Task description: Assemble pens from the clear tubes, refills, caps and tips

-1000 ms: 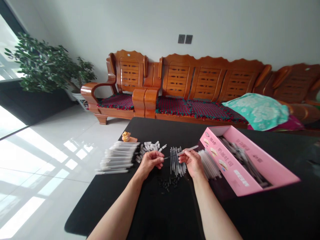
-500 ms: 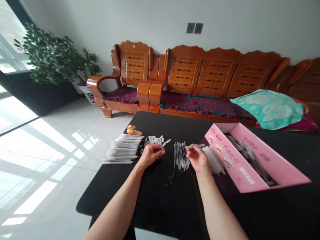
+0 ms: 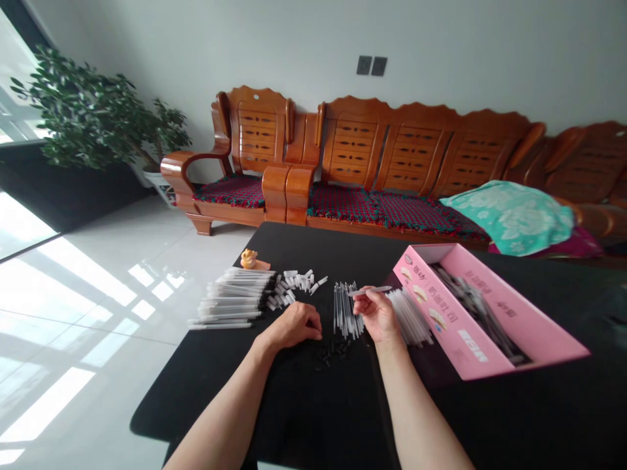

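My right hand (image 3: 378, 316) pinches a thin clear pen barrel (image 3: 371, 290) that points right, just above a bundle of clear refills (image 3: 345, 309). My left hand (image 3: 295, 325) rests knuckles-up on the black table (image 3: 304, 405) with fingers curled down beside a scatter of small black tips (image 3: 332, 350); whether it grips one is hidden. Left of it lies a stack of assembled white pens (image 3: 234, 297) and a small heap of white caps (image 3: 295, 284).
An open pink box (image 3: 490, 326) holding dark pens lies at the right, with clear tubes (image 3: 410, 316) beside it. A small orange figurine (image 3: 249, 259) stands at the table's far edge. Behind are a wooden sofa (image 3: 392, 163), a teal cloth (image 3: 509, 215) and a potted plant (image 3: 93, 117).
My left hand has dropped from near the caps to the table by the black tips. My right hand keeps the pen barrel and has barely shifted.
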Demonstrator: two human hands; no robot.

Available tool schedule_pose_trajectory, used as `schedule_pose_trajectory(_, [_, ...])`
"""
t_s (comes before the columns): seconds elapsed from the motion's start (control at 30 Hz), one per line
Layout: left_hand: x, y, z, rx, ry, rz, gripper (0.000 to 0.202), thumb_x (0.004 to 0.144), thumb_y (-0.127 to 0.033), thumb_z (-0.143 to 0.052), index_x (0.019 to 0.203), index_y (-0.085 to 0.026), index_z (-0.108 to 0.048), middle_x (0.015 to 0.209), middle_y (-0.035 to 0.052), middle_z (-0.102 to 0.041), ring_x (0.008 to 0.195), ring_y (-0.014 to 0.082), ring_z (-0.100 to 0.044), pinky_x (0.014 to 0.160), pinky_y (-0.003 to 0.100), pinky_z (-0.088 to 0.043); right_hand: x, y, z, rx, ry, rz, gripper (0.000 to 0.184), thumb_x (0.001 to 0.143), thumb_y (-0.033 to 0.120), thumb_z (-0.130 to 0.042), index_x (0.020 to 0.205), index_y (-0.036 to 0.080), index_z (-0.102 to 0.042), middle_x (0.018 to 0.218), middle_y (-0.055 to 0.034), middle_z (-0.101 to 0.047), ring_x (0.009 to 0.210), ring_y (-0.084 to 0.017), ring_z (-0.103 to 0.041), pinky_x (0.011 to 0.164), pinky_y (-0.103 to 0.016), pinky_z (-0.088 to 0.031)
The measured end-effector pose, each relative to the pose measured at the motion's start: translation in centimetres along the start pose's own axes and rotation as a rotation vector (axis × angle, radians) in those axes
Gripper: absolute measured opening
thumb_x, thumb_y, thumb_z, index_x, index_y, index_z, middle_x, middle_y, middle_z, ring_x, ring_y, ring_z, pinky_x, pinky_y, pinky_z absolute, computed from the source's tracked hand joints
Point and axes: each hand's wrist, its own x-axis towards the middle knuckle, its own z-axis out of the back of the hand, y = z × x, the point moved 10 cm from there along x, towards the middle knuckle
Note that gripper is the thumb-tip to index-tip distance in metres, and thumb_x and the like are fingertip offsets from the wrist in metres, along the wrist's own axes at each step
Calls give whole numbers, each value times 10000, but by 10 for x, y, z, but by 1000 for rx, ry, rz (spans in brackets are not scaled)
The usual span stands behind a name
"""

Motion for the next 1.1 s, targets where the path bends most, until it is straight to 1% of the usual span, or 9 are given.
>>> schedule_pose_trajectory(0.07, [2,9,5,-110,-80,85,96,678,-255,-752,708,-166,-735,633,16,-656,582,130,-579,544,212,-402,-1,0,-2,-13,3,0,107,753,223,-694,832,151,-706,689,-52,-749,498,-154,-675,465,-244,-552])
schedule_pose_trajectory(0.17, [4,25,9,-470,-247,217,236,696,-348,-751,764,-129,-696,570,15,-626,501,118,-553,482,206,-411,-4,-2,-10,-57,20,-7,122,749,231,-706,839,150,-708,690,-60,-747,510,-170,-682,462,-257,-557])
schedule_pose_trajectory(0.27, [4,31,9,-801,-366,255,329,653,-373,-801,790,-106,-667,627,36,-653,563,129,-603,544,225,-479,-9,-7,-24,-114,64,-37,143,749,240,-713,853,143,-711,702,-77,-746,514,-182,-682,461,-275,-561])
schedule_pose_trajectory(0.33, [4,33,7,-903,-396,269,354,643,-368,-818,820,-100,-669,670,48,-676,598,128,-622,596,233,-500,-13,-11,-32,-149,82,-51,153,750,244,-718,860,137,-716,703,-85,-743,508,-181,-678,466,-277,-560])
schedule_pose_trajectory(0.43, [2,37,7,-966,-428,284,372,646,-368,-824,855,-100,-675,721,61,-698,637,131,-643,644,239,-510,-16,-13,-38,-188,87,-56,164,745,252,-730,861,136,-721,696,-82,-740,505,-178,-676,471,-274,-561])
schedule_pose_trajectory(0.5, [2,40,7,-989,-444,287,371,641,-368,-828,844,-100,-672,728,62,-701,649,135,-651,656,242,-512,-16,-13,-38,-205,80,-55,170,742,257,-733,863,138,-724,691,-75,-740,500,-176,-675,471,-272,-562])
schedule_pose_trajectory(0.7, [4,39,3,-1015,-420,284,339,660,-359,-819,791,-100,-644,703,58,-697,602,107,-621,624,219,-496,-14,-15,-34,-248,65,-57,187,733,267,-738,868,138,-725,687,-70,-739,485,-169,-669,460,-266,-556])
schedule_pose_trajectory(0.97, [5,41,0,-991,-411,286,352,663,-375,-816,793,-101,-637,689,57,-687,602,117,-628,613,227,-510,-14,-18,-34,-276,69,-58,202,723,277,-746,869,138,-730,683,-66,-738,482,-172,-671,449,-264,-555])
schedule_pose_trajectory(1.1, [6,43,-2,-988,-410,292,358,650,-384,-821,777,-109,-630,698,44,-681,584,119,-629,568,223,-508,-14,-18,-35,-280,77,-56,196,724,275,-746,863,137,-733,677,-64,-733,488,-173,-669,442,-261,-552])
